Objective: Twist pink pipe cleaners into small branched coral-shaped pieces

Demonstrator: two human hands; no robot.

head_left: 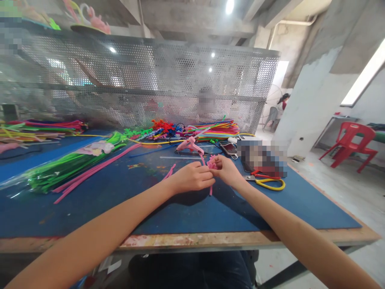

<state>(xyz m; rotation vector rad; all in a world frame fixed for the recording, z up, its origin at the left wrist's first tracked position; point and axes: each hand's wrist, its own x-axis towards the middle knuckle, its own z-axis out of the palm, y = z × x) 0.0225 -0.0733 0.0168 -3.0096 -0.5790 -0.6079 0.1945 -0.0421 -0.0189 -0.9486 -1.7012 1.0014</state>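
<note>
My left hand (195,176) is closed on a pink pipe cleaner (211,190), whose lower end hangs down below the fingers. Against it, my right hand (224,170) pinches a bunched pink pipe-cleaner shape (213,161). The two hands meet above the blue mat (144,212), and their fingers hide the spot where the pink pieces join. Just beyond the hands lies a pink glue gun (190,145). Short pink pipe-cleaner pieces (170,171) rest to the left of my left hand.
Scissors with yellow handles (270,184) lie right of my hands, near a phone (229,149). Green pipe cleaners in a plastic bag (72,164) and long pink ones (99,168) lie left. Coloured bundles (213,130) line the back before a perforated metal screen (135,80).
</note>
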